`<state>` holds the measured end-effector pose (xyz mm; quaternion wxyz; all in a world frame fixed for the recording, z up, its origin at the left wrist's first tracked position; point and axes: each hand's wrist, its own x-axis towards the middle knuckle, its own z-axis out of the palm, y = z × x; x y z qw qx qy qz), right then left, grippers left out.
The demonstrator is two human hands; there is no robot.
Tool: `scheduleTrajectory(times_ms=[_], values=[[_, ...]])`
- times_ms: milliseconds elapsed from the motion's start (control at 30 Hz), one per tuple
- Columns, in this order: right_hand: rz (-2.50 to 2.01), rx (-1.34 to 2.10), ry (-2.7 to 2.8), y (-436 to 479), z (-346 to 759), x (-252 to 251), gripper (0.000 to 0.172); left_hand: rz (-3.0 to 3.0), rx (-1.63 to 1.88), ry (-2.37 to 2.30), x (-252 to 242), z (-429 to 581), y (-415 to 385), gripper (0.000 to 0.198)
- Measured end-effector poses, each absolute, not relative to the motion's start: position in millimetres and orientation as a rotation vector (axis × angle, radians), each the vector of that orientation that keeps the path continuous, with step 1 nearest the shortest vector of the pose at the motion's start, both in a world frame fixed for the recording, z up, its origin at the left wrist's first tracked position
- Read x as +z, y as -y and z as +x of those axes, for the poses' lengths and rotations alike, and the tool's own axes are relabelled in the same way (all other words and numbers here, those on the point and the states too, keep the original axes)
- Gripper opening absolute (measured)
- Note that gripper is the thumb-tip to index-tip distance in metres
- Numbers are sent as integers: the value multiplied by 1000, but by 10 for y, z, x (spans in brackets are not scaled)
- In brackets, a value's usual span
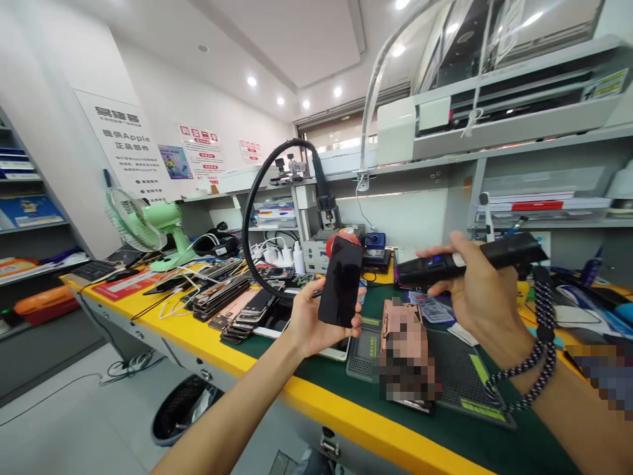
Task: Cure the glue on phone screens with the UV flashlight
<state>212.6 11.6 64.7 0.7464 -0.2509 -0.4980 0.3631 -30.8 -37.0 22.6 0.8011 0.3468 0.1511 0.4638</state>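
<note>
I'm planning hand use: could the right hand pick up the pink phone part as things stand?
Probably not freely: the right hand is wrapped around a black flashlight-like tool. The pink phone part lies nearby on the grey mat, its upper end apparently uncovered.

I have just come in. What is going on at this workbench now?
A person's left hand holds up a smartphone with a dark screen. The right hand grips a black flashlight, its front end toward the phone and a small blue light lit on its side; its cord strap loops at the wrist. Below, a pink phone-shaped piece, partly pixelated, lies on a grey mat.
</note>
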Motion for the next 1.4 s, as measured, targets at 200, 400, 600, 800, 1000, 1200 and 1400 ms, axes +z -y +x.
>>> scheduleTrajectory(times_ms=[200, 400, 600, 800, 1000, 1200, 1400], values=[[-519, 1158, 1029, -31, 2105, 745, 40, 817, 898, -362, 211, -138, 172, 58], [-412, 808, 1142, 132, 2061, 672, 27, 800, 819, -316, 259, -3, 19, 62], [-292, -42, 1490, 338, 1912, 532, 11, 751, 809, -270, 272, 45, -173, 52], [-190, -377, 1770, 314, 1722, 157, 29, 646, 833, -267, 300, 111, -184, 45], [-186, -477, 1880, 299, 1743, 59, 19, 664, 795, -258, 252, 87, -172, 52], [-224, -549, 1933, 410, 1768, 148, 18, 619, 758, -248, 239, 107, -114, 57], [-229, -553, 1882, 436, 1755, 185, 14, 609, 830, -215, 253, 130, -63, 49]])
